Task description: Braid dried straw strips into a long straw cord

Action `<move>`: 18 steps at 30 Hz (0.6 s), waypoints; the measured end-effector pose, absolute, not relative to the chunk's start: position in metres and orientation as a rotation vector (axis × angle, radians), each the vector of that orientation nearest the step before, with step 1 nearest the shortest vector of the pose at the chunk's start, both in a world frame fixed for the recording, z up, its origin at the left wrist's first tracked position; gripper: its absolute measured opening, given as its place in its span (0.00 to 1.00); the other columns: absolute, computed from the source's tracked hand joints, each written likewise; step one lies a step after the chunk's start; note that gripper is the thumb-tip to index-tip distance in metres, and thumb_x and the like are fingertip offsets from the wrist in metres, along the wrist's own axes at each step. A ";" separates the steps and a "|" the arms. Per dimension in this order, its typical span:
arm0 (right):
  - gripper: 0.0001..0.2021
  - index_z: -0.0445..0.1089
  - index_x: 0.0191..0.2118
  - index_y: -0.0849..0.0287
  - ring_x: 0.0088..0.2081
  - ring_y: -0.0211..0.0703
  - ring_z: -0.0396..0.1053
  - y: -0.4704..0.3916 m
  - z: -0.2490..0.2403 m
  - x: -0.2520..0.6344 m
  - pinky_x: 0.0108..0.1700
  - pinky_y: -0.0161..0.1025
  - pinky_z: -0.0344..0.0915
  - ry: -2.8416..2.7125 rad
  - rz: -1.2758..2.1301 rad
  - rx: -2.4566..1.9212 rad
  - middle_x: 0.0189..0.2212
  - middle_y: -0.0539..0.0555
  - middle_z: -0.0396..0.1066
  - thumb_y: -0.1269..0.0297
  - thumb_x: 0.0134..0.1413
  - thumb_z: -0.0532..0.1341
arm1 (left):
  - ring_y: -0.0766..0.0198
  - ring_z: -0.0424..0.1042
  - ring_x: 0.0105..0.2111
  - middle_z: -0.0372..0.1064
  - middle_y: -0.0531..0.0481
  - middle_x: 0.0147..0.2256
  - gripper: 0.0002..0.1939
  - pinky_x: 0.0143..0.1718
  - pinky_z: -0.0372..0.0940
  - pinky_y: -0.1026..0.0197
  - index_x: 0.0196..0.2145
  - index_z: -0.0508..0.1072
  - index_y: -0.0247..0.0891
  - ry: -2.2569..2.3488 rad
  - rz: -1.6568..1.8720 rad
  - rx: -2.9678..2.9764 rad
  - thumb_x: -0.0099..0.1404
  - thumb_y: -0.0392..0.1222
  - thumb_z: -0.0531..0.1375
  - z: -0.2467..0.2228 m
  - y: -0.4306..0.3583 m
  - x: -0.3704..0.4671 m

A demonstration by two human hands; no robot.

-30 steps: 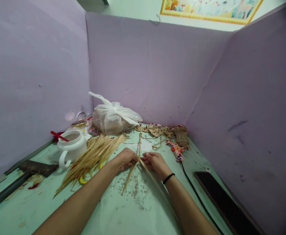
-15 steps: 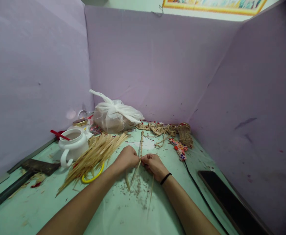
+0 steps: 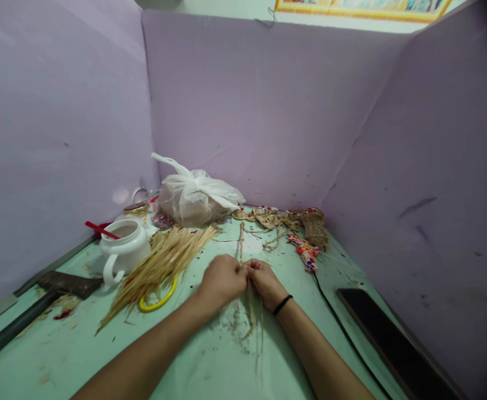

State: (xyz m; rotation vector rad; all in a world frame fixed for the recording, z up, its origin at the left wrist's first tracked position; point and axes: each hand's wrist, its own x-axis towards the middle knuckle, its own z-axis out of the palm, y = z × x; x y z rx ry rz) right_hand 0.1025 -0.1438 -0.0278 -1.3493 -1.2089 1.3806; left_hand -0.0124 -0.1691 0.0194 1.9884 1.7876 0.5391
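Observation:
A thin straw braid [image 3: 240,240] runs away from me along the pale green table, its near end between my two hands. My left hand [image 3: 223,280] is closed on the braid's near end, fingers curled. Touching it, my right hand [image 3: 264,280] pinches the strands with thumb and forefinger; a black band circles that wrist. Loose straw strands [image 3: 251,311] hang toward me below the fingers. The exact crossing of the strands is hidden by the fingers. To the left lies a bundle of dry straw [image 3: 164,258] over a yellow ring handle [image 3: 158,304].
A white pot [image 3: 124,250] with a red stick and a dark-bladed tool [image 3: 70,283] are at left. Behind sits a tied plastic bag [image 3: 197,194]. Woven straw pieces [image 3: 272,218], a patterned cloth piece [image 3: 306,253] and a black slab [image 3: 389,333] lie right. Lilac walls enclose the table.
My left hand has moved right, against my right hand. The loose strands have swung from lower left to hang almost straight toward me.

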 end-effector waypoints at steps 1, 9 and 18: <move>0.04 0.59 0.18 0.61 0.14 0.28 0.47 -0.144 -0.027 0.103 0.18 0.30 0.42 -1.231 1.377 -1.355 0.10 0.43 0.53 0.68 0.34 0.55 | 0.64 0.66 0.25 0.68 0.45 0.24 0.11 0.26 0.56 0.64 0.24 0.72 0.32 1.820 0.678 1.889 0.53 0.40 0.52 0.020 -0.163 -0.017; 0.05 0.59 0.19 0.62 0.14 0.27 0.48 -0.145 -0.023 0.103 0.18 0.30 0.43 -1.280 1.396 -1.303 0.13 0.45 0.58 0.67 0.38 0.55 | 0.75 0.56 0.11 0.60 0.53 0.15 0.06 0.11 0.47 0.70 0.20 0.65 0.30 1.299 0.718 0.953 0.51 0.30 0.51 0.001 -0.141 -0.014; 0.04 0.63 0.22 0.62 0.22 0.34 0.59 -0.138 -0.041 0.108 0.24 0.31 0.52 -1.762 0.873 -1.396 0.18 0.50 0.65 0.69 0.43 0.53 | 0.74 0.50 0.08 0.52 0.55 0.08 0.09 0.11 0.44 0.70 0.12 0.61 0.32 1.480 0.465 1.123 0.47 0.32 0.55 -0.005 -0.130 -0.019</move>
